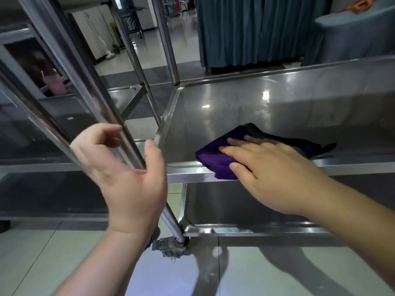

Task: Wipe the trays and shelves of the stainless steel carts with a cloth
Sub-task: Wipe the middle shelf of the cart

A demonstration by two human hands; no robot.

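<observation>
The right hand point(265, 165) lay flat with straight fingers on a purple cloth point(218, 159), pressing it against the middle tray point(256, 107) of the steel cart; the cloth's near edge hung over the tray's front rim just under the thumb. To the left of that hand, the left hand point(128, 176) was spread wide and loose around the cart's corner post point(102, 107), holding nothing. Below the pressing hand sat the lower tray point(235, 210).
</observation>
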